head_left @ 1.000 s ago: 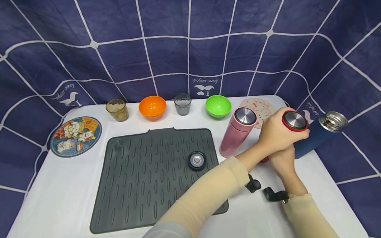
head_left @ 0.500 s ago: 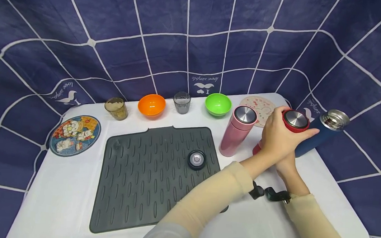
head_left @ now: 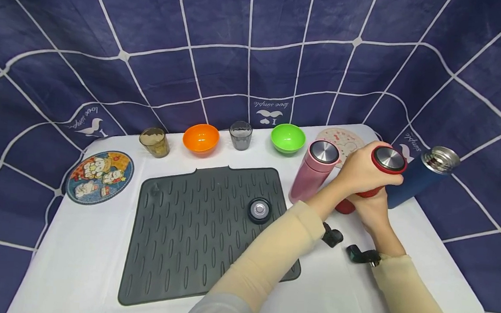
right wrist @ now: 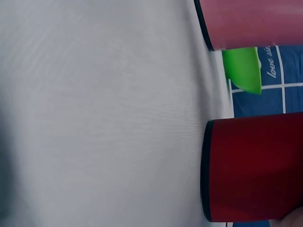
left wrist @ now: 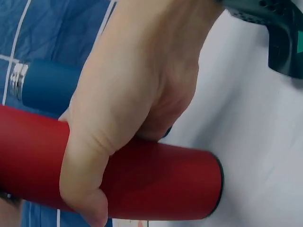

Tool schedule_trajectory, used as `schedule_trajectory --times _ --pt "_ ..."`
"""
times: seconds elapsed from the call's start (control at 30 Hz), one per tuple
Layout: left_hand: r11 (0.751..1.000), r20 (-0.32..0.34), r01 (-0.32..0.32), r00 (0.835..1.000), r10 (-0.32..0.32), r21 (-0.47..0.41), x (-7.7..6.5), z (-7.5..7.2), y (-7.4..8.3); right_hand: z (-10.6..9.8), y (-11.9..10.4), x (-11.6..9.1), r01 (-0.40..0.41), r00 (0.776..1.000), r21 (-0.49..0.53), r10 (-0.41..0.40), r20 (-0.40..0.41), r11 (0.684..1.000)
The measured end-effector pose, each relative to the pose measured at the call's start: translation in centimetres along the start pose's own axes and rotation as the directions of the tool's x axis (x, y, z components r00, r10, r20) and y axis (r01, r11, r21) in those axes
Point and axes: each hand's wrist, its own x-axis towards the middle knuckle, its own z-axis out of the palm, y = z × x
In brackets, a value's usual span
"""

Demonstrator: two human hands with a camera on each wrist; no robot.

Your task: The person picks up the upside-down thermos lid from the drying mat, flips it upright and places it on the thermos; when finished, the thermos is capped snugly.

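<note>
A red thermos bottle (head_left: 344,207) with a steel-topped lid (head_left: 389,159) stands at the right of the table. My left hand (head_left: 360,169) grips it at the top, around the lid. Lower down, my right hand (head_left: 372,211) holds the bottle's body; the left wrist view shows that hand (left wrist: 128,94) with its thumb and fingers wrapped round the red bottle (left wrist: 161,184). In the right wrist view the bottle's dark base (right wrist: 206,170) meets the white cloth. An uncapped blue thermos (head_left: 419,177) is just right of my hands, and a lidded pink thermos (head_left: 309,178) is left of them.
A grey drying mat (head_left: 195,229) bears a round black cap (head_left: 259,210). Along the back are an amber glass (head_left: 155,144), orange bowl (head_left: 201,139), grey glass (head_left: 240,136), green bowl (head_left: 288,138) and pink round mat (head_left: 340,137). A cartoon-printed mat (head_left: 100,177) lies left.
My left hand turned at the lid, one digit sticking out to the right half a second ago, and is wrapped round the top again now. My right hand keeps hold of the body.
</note>
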Motion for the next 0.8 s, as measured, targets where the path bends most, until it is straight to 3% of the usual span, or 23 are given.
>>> schedule_trajectory --times 0.07,0.13,0.2,0.27,0.3,0.37,0.47,0.67,0.8 --pt "0.999 -0.034 0.012 0.999 -0.013 -0.036 -0.2 0.2 0.1 0.0 0.0 0.0 0.033 0.999 0.002 -0.033 -0.001 0.999" --pt "0.999 -0.141 0.015 0.99 -0.02 -0.04 -0.8 0.8 0.3 0.1 0.0 -0.3 0.079 0.997 -0.007 -0.079 -0.011 0.997" --pt "0.999 -0.267 0.023 0.963 -0.028 -0.023 -1.5 1.6 0.7 0.0 0.1 -0.7 0.131 0.99 -0.078 -0.134 -0.033 0.988" --pt "0.999 -0.375 0.031 0.927 -0.019 0.026 -2.0 2.3 1.0 -0.1 0.2 -1.1 0.161 0.984 -0.149 -0.17 -0.049 0.976" --pt "0.998 -0.408 0.039 0.913 -0.014 0.054 -2.1 2.5 1.0 0.0 0.2 -1.3 0.163 0.983 -0.155 -0.173 -0.053 0.974" --pt "0.994 -0.419 0.042 0.908 0.005 0.103 -2.1 2.7 1.0 0.0 0.3 -1.4 0.166 0.982 -0.184 -0.179 -0.056 0.969" --pt "0.99 -0.366 0.011 0.93 0.041 0.139 -1.7 2.2 0.5 0.3 0.3 -0.9 0.157 0.985 -0.111 -0.164 -0.058 0.981" --pt "0.998 -0.123 -0.03 0.992 0.036 0.051 -0.6 0.5 0.2 0.2 0.1 -0.3 0.04 0.999 0.009 -0.04 -0.022 0.999" --pt "0.999 0.034 -0.002 0.999 0.004 -0.036 0.1 -0.2 0.1 -0.3 0.0 -0.3 0.007 0.999 -0.048 -0.005 0.052 0.999"
